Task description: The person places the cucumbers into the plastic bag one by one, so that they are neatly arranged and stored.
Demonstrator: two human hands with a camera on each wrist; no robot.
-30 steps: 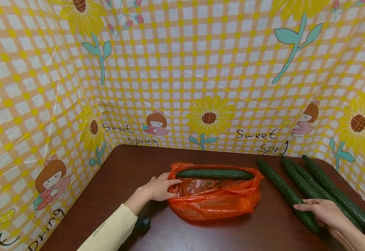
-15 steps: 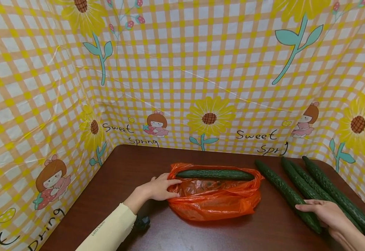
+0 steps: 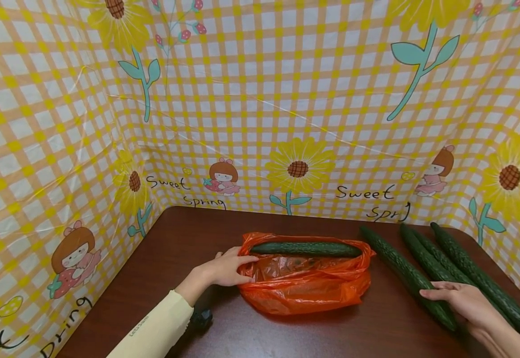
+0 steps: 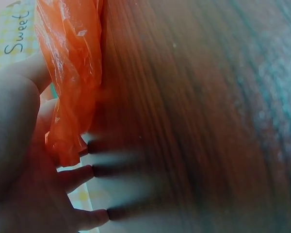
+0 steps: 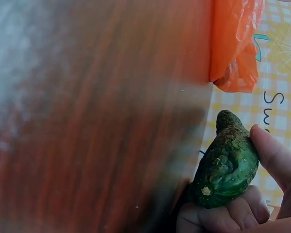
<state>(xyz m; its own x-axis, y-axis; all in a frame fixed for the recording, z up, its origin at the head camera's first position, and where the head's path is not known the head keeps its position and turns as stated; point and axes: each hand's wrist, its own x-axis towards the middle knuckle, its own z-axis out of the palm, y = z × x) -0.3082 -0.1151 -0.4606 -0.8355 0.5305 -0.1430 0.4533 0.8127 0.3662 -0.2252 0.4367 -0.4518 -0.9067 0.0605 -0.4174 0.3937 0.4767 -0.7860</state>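
Note:
An orange plastic bag [image 3: 304, 296] lies on its side on the table with its mouth facing up, and one cucumber [image 3: 304, 248] shows along the back of the opening. At the bag's left end my left hand [image 3: 227, 267] holds the rim; in the left wrist view several fingertips [image 4: 98, 216] touch the tabletop. My right hand [image 3: 463, 303] grips the near end of another cucumber [image 3: 398, 261], thumb on top and fingers curled beneath, as the right wrist view shows of its blunt end [image 5: 228, 170]. Its far end points toward the back, right of the bag.
Several more cucumbers [image 3: 466, 263] lie side by side at the right, partly behind my right hand. A small dark object [image 3: 204, 317] sits by my left sleeve. A checked, flower-printed cloth [image 3: 260, 99] walls the brown table [image 3: 188, 223] at the back and sides.
The far end of the cucumber in my right hand has swung slightly left, toward the bag. My right hand has barely shifted. The left hand and the bag stay in place.

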